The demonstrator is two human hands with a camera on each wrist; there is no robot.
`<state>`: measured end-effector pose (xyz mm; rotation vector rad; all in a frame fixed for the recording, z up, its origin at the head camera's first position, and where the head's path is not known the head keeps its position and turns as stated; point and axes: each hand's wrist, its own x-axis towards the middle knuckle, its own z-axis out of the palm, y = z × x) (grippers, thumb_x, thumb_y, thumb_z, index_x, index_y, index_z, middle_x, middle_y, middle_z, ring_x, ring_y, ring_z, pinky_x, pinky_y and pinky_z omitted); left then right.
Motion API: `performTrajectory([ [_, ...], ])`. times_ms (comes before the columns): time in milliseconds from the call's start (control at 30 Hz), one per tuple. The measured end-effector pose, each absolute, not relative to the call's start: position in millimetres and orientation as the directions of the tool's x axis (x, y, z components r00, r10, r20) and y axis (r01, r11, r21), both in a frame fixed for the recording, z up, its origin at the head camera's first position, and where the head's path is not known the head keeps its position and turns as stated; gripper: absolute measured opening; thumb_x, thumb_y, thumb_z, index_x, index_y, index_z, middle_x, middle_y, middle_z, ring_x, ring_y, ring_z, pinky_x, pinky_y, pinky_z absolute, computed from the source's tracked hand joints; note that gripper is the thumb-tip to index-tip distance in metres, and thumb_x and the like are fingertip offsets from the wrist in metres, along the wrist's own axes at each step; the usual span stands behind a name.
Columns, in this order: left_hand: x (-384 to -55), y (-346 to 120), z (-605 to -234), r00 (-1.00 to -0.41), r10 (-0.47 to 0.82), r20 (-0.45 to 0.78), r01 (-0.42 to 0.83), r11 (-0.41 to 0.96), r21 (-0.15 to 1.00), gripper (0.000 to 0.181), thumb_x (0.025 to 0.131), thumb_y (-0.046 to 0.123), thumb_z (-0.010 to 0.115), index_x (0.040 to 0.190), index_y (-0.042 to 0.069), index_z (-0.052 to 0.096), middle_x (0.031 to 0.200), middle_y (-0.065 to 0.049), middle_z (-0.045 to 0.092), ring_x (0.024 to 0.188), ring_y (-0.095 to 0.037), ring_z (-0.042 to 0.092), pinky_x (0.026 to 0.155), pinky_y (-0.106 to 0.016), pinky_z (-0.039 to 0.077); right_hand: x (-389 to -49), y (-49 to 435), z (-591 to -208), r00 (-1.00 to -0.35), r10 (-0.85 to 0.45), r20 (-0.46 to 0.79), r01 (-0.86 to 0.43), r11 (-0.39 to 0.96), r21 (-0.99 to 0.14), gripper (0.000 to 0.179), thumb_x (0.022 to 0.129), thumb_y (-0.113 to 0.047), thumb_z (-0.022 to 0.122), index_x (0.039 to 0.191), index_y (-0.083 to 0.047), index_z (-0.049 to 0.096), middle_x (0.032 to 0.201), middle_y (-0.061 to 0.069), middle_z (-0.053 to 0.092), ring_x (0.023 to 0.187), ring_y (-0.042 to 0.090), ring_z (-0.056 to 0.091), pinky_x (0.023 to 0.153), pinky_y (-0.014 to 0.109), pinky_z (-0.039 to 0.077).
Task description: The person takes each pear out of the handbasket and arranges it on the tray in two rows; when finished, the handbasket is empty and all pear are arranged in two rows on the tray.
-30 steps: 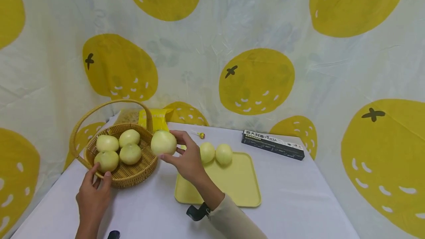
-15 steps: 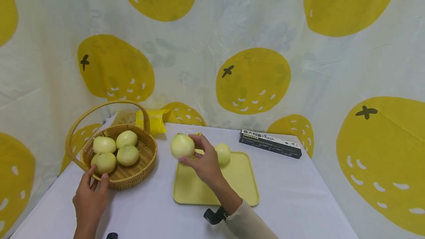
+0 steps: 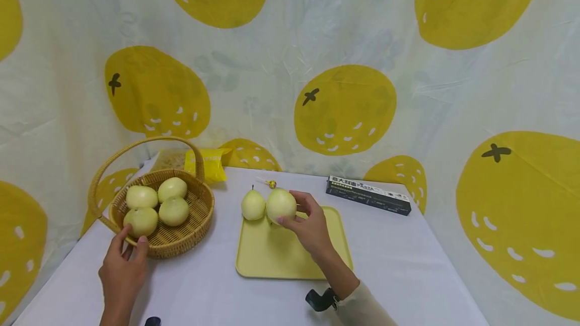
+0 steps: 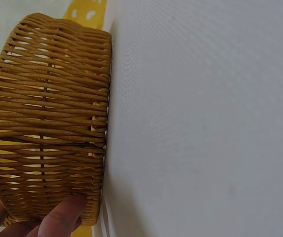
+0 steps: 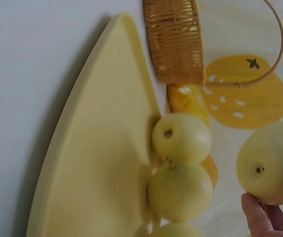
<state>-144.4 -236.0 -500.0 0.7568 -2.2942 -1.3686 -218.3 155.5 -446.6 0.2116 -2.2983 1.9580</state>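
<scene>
My right hand (image 3: 312, 228) pinches a round pale-green pear (image 3: 281, 206) between thumb and fingers. It holds it over the back of a yellow tray (image 3: 290, 260), apart from the tray in the right wrist view. One pear with a stem (image 3: 252, 204) stands at the tray's back left corner. The right wrist view shows further pears (image 5: 181, 190) in a row along that edge, hidden behind the held one in the head view. At left, my left hand (image 3: 122, 270) grips the near rim of a wicker basket (image 3: 181, 248), thumb outside. Several pears (image 3: 174, 211) lie in the basket.
A black pasta box (image 3: 368, 196) lies at the back right of the white table. Behind the basket is a yellow bag (image 3: 210, 162). A small wrapped lollipop (image 3: 271, 183) lies behind the tray. The basket's tall arched handle (image 3: 149, 141) stands up.
My right hand has carried the pear from beside the basket rightward over the tray's back part. The left hand has stayed on the basket rim.
</scene>
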Motion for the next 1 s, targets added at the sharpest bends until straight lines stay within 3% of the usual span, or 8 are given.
performTrajectory([
  [367,-144.7,-236.6,-499.6,-0.789,-0.613,0.051,-0.244,0.388,0.889,0.065,0.110,0.039,0.050,0.168,0.014,0.034,0.173,-0.014,0.032,0.151,-0.048,0.043,0.119,-0.063,0.043,-216.2,198.4,-452.1,-0.992,0.060,0.115,-0.102,0.186,-0.977,0.066,0.082,-0.015,0.093,0.141,-0.021,0.064,0.141,0.006,0.066,0.120,0.026,0.063,0.092,0.025,0.061],
  [767,-144.5,-237.5,-499.5,-0.792,-0.609,0.028,-0.261,0.381,0.887,0.066,0.110,0.040,0.049,0.168,0.016,0.032,0.174,-0.014,0.029,0.150,-0.050,0.044,0.119,-0.064,0.044,-223.3,236.0,-463.4,-0.986,0.150,0.068,-0.022,0.289,-0.957,0.068,0.084,-0.018,0.092,0.145,-0.021,0.062,0.143,0.009,0.066,0.123,0.027,0.063,0.093,0.021,0.057],
  [1000,-144.4,-235.8,-499.0,-0.787,-0.617,0.026,-0.259,0.368,0.893,0.065,0.110,0.040,0.050,0.168,0.017,0.033,0.174,-0.014,0.029,0.149,-0.050,0.045,0.119,-0.064,0.043,-235.0,255.3,-477.6,-0.976,0.214,0.045,0.043,0.392,-0.919,0.069,0.085,-0.021,0.091,0.146,-0.019,0.060,0.139,0.014,0.067,0.121,0.030,0.066,0.092,0.026,0.059],
])
